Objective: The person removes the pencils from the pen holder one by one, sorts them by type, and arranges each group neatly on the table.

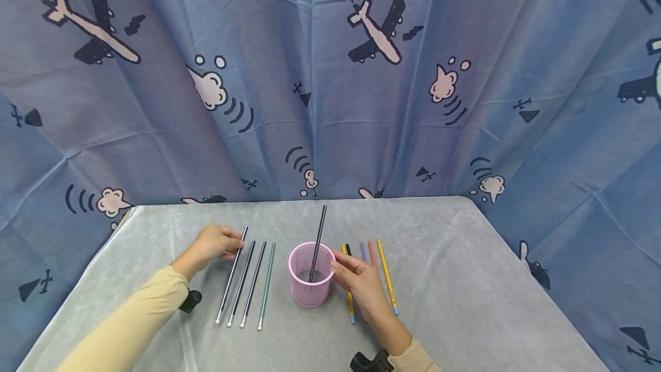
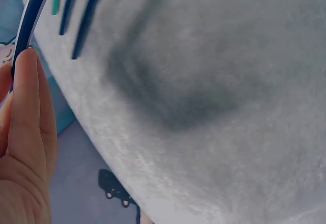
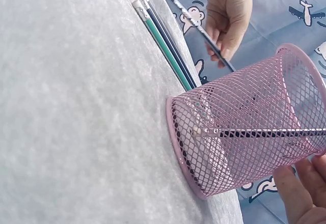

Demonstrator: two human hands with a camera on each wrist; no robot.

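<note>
My left hand point(image 1: 214, 245) pinches a dark striped pencil point(image 2: 31, 15) near its upper end. That pencil slants over the table, its white eraser end toward me. Just right of it lie two more dark pencils point(image 1: 253, 286) and a green pencil point(image 1: 266, 289), side by side. My right hand point(image 1: 364, 286) grips the right side of a pink mesh pencil cup point(image 1: 310, 297) near its rim, thumb and fingers at the edge. Inside the cup leans a dark striped pencil point(image 1: 319, 234), eraser end down, as the right wrist view shows through the mesh point(image 3: 244, 107).
Right of the cup, partly behind my right hand, lie yellow pencils point(image 1: 387, 277), a black one point(image 1: 348, 250), a purple one point(image 1: 364, 251) and a red one point(image 1: 372, 253). A grey cloth covers the table point(image 1: 475, 303). Behind its far edge hangs a blue airplane-print curtain point(image 1: 330, 102).
</note>
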